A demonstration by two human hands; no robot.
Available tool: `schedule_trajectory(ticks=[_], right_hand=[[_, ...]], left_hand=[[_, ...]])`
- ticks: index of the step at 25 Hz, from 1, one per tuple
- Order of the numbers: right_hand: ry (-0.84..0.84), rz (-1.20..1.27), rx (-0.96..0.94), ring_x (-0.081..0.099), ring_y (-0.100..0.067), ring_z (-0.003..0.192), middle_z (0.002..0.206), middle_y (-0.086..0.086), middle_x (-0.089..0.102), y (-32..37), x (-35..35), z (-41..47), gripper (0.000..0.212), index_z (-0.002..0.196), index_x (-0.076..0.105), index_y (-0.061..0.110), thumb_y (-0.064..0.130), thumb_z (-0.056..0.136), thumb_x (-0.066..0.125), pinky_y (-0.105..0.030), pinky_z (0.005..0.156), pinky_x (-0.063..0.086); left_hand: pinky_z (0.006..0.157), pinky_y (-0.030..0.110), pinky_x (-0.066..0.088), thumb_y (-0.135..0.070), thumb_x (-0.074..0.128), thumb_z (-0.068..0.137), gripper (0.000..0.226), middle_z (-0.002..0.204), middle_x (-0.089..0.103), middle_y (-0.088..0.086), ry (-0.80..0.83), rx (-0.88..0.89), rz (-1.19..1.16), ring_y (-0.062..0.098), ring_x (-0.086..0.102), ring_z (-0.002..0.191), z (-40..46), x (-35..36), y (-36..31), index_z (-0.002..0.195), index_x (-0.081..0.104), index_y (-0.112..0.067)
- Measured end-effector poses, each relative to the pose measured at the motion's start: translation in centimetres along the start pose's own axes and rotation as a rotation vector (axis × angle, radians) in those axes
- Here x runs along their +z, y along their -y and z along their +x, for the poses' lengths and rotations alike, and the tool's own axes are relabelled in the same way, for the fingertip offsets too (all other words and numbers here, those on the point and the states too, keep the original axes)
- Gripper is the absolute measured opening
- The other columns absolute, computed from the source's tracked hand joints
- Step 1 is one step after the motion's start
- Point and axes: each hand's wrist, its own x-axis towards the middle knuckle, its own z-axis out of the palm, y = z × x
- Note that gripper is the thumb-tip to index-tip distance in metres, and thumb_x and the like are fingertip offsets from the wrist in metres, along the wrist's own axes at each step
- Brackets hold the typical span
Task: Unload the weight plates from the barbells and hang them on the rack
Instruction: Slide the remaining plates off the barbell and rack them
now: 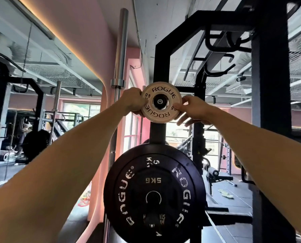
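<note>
A small white 0.5 kg plate (161,114) with ROGUE lettering sits on an upper peg of the black rack upright (162,64), the peg's end showing through its centre hole. My left hand (134,100) grips the plate's left edge. On the right edge, my right hand (192,108) pinches it with thumb in front and fingers behind. Below, a large black 5 kg plate (154,192) hangs on a lower peg of the same upright.
A chrome barbell (121,50) stands upright just left of the rack. A thick black rack post (269,102) rises at the right. A bench (216,174) sits behind on the right. More racks stand at the far left, with a pink wall behind.
</note>
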Motion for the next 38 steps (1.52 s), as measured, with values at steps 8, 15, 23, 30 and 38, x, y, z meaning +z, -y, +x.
schedule_trajectory(ticks=[8,15,23,30,38], right_hand=[[-0.009,-0.03,-0.068,0.065,-0.025,0.049,0.076,-0.016,0.071,2.1,-5.2,-4.6,0.036,0.12,0.045,0.002,0.028,0.098,0.057,-0.026,0.038,0.047],[0.038,0.007,-0.032,0.065,-0.024,0.049,0.078,-0.016,0.072,0.8,-9.3,-11.6,0.035,0.119,0.044,0.004,0.028,0.097,0.058,-0.025,0.039,0.047],[0.055,-0.089,-0.006,0.062,-0.021,0.049,0.087,-0.017,0.073,1.7,-16.7,-20.8,0.022,0.11,0.049,0.013,0.029,0.098,0.057,-0.026,0.043,0.05],[0.092,-0.1,0.109,0.06,-0.02,0.045,0.083,-0.015,0.073,1.1,-21.5,-30.1,0.024,0.112,0.047,0.011,0.028,0.097,0.058,-0.027,0.044,0.051],[0.155,-0.069,0.226,0.062,-0.024,0.052,0.098,-0.025,0.071,-3.1,-26.7,-36.8,0.016,0.106,0.046,0.016,0.025,0.098,0.056,-0.031,0.046,0.052]], left_hand=[[0.037,0.017,0.045,-0.01,0.058,0.094,0.011,0.093,0.066,0.013,-0.042,0.017,0.008,0.021,0.068,0.06,-4.4,-0.3,-6.8,0.103,0.052,-0.007],[0.041,0.02,0.051,-0.007,0.06,0.092,0.012,0.082,0.068,0.012,0.001,-0.038,0.001,0.02,0.07,0.058,-9.7,2.0,-12.3,0.102,0.054,-0.005],[0.051,0.034,0.061,-0.002,0.057,0.092,0.008,0.092,0.068,0.019,0.051,-0.067,-0.101,0.028,0.072,0.062,-16.7,4.3,-20.6,0.095,0.053,-0.008],[0.05,0.03,0.06,-0.004,0.061,0.091,0.016,0.103,0.066,0.017,0.119,-0.121,-0.12,0.025,0.071,0.065,-23.9,7.5,-26.4,0.106,0.054,-0.004],[0.05,0.021,0.057,-0.007,0.063,0.092,0.017,0.099,0.063,0.011,0.207,-0.15,-0.075,0.019,0.067,0.068,-28.4,13.0,-31.5,0.107,0.055,-0.003]])
